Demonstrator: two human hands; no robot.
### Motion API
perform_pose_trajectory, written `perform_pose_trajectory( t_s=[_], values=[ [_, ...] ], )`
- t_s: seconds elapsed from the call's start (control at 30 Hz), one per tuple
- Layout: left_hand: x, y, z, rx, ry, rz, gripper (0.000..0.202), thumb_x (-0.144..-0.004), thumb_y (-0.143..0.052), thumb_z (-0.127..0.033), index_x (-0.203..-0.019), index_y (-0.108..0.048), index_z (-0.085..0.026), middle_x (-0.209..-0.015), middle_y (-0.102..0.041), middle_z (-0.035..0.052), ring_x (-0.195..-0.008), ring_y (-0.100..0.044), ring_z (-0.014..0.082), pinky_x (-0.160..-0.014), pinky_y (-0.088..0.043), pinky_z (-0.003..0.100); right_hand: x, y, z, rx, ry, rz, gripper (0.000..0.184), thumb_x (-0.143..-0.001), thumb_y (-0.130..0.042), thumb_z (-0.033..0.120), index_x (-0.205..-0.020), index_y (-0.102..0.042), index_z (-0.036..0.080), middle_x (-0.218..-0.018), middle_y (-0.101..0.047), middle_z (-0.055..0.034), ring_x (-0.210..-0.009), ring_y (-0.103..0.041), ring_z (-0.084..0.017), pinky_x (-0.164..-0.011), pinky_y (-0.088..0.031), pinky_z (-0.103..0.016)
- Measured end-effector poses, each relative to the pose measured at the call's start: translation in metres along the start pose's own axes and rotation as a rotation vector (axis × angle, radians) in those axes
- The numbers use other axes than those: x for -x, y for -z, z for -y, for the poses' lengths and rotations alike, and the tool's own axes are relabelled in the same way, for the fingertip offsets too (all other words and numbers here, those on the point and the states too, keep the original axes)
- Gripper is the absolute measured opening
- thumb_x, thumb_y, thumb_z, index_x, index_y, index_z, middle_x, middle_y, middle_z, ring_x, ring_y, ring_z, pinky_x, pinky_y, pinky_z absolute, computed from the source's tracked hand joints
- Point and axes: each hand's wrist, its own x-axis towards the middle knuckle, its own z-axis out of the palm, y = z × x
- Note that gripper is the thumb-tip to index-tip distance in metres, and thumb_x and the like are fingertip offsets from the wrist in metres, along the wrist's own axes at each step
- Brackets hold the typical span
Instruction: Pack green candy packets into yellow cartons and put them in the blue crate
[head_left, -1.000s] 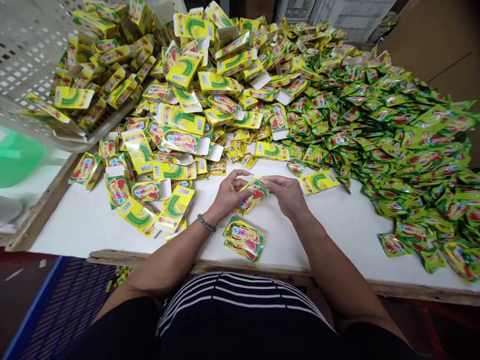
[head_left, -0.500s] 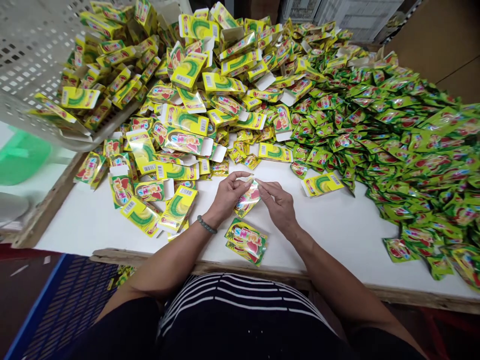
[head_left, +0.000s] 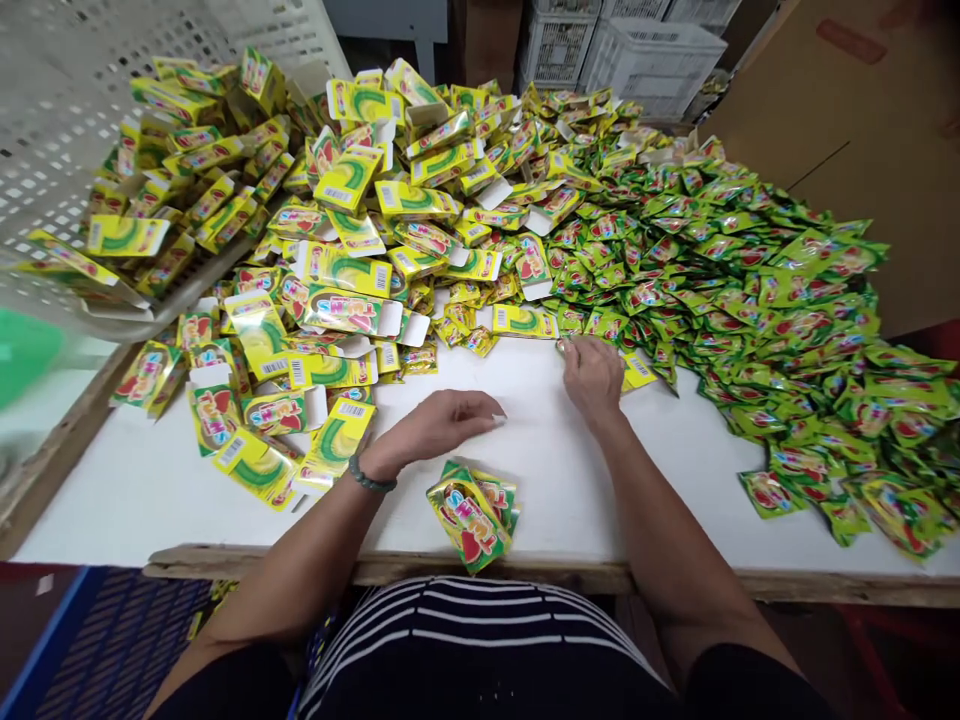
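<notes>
My left hand [head_left: 442, 425] hovers above the white tabletop with nothing in it, thumb and fingers apart. My right hand [head_left: 592, 380] has its fingers curled over a small green packet [head_left: 562, 344] at the near edge of the packet pile; they cover most of it. Just beyond that hand, a flat yellow box [head_left: 637, 370] is partly hidden. Close to my body lies a small stack of printed boxes [head_left: 471, 518], the top one turned askew. Left of my left hand are several loose yellow-green boxes [head_left: 337, 440], some with white flaps raised.
A large heap of green foil packets [head_left: 750, 300] covers the right side. Boxes spill from a tipped, perforated white basket [head_left: 300, 50] at the left. The white table [head_left: 555, 500] has a wooden front edge. A blue crate [head_left: 112, 630] stands below; white crates [head_left: 652, 65] stand behind.
The box held between both hands now lies on top of the small stack. My left hand has let go, and my right hand has moved away to the packet. The view has shifted.
</notes>
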Motion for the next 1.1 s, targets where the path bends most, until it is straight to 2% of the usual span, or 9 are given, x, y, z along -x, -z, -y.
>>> perform_pose_trajectory(
  t_s=[0.13,0.23,0.33,0.43,0.53,0.6,0.8,0.97,1.1],
  values=[
    [-0.028,0.008,0.000,-0.530,0.104,-0.299,0.025,-0.091,-0.051,-0.030,-0.090,-0.072,-0.016,-0.085,-0.074,0.0082,-0.077,-0.065,0.0205,-0.069,-0.043,0.029,0.001,-0.011,-0.007,0.030,0.151,0.189,0.023,-0.089,-0.051,0.026,-0.088,-0.073,0.018,-0.105,-0.072,-0.0133,-0.097,-0.060,-0.027,-0.088,-0.044,-0.041],
    [-0.062,0.015,0.001,-0.790,0.182,-0.402,0.032,-0.095,-0.044,-0.030,-0.092,-0.072,-0.015,-0.090,-0.073,0.0124,-0.085,-0.066,0.0254,-0.072,-0.043,0.032,0.008,-0.013,0.001,-0.128,0.258,0.351,0.019,-0.086,-0.060,0.030,-0.072,-0.070,0.021,-0.093,-0.073,-0.0066,-0.089,-0.061,-0.022,-0.085,-0.045,-0.035],
    [-0.098,0.019,0.007,-0.944,0.238,-0.391,0.028,-0.093,-0.046,-0.025,-0.105,-0.069,-0.013,-0.102,-0.070,0.0159,-0.095,-0.064,0.0274,-0.078,-0.044,0.034,0.014,-0.009,0.006,-0.209,0.295,0.443,0.021,-0.084,-0.064,0.032,-0.066,-0.067,0.022,-0.087,-0.071,-0.0037,-0.086,-0.061,-0.020,-0.084,-0.045,-0.034],
    [-0.123,0.020,0.013,-1.045,0.253,-0.311,0.032,-0.087,-0.059,-0.025,-0.115,-0.065,-0.012,-0.117,-0.060,0.0205,-0.113,-0.055,0.0330,-0.087,-0.044,0.038,0.019,-0.003,0.007,-0.137,0.251,0.419,0.008,-0.080,-0.067,0.028,-0.083,-0.069,0.021,-0.095,-0.067,-0.0066,-0.094,-0.060,-0.023,-0.086,-0.045,-0.037],
    [-0.127,0.019,0.018,-1.087,0.241,-0.295,0.038,-0.082,-0.066,-0.032,-0.115,-0.065,-0.013,-0.123,-0.054,0.0224,-0.122,-0.047,0.0387,-0.093,-0.042,0.044,0.022,0.003,0.007,0.000,0.162,0.390,0.033,-0.074,-0.074,0.031,-0.104,-0.067,0.019,-0.112,-0.061,-0.0124,-0.106,-0.056,-0.029,-0.084,-0.046,-0.039],
    [-0.121,0.015,0.019,-1.082,0.226,-0.274,0.036,-0.081,-0.069,-0.034,-0.110,-0.065,-0.013,-0.119,-0.057,0.0213,-0.118,-0.049,0.0375,-0.092,-0.042,0.043,0.023,0.007,0.008,0.031,0.138,0.442,0.029,-0.074,-0.075,0.033,-0.099,-0.067,0.019,-0.111,-0.061,-0.0121,-0.103,-0.056,-0.028,-0.080,-0.045,-0.036],
    [-0.092,-0.006,0.028,-0.619,0.220,-0.358,0.019,-0.076,-0.071,-0.027,-0.088,-0.061,-0.017,-0.075,-0.063,0.0038,-0.073,-0.057,0.0188,-0.067,-0.041,0.028,0.018,0.018,0.009,-0.189,-0.030,0.510,0.011,-0.084,-0.060,0.031,-0.090,-0.064,0.023,-0.071,-0.061,-0.0005,-0.070,-0.056,-0.019,-0.063,-0.036,-0.028],
    [-0.081,-0.025,0.041,0.098,0.220,-0.502,0.030,-0.070,-0.076,-0.035,-0.088,-0.062,-0.017,-0.054,-0.051,-0.0059,-0.051,-0.046,0.0095,-0.054,-0.034,0.022,0.015,0.020,0.005,-0.678,-0.224,0.441,0.036,-0.069,-0.073,0.050,-0.088,-0.058,0.022,-0.050,-0.035,0.0095,-0.047,-0.035,-0.011,-0.049,-0.029,-0.026],
    [-0.082,-0.035,0.041,0.334,0.213,-0.554,0.030,-0.071,-0.074,-0.037,-0.089,-0.063,-0.015,-0.052,-0.051,-0.0064,-0.048,-0.043,0.0073,-0.051,-0.033,0.020,0.017,0.017,0.004,-0.917,-0.230,0.442,0.046,-0.062,-0.077,0.058,-0.083,-0.059,0.021,-0.053,-0.044,0.0073,-0.051,-0.043,-0.012,-0.052,-0.039,-0.027]
  ],
)
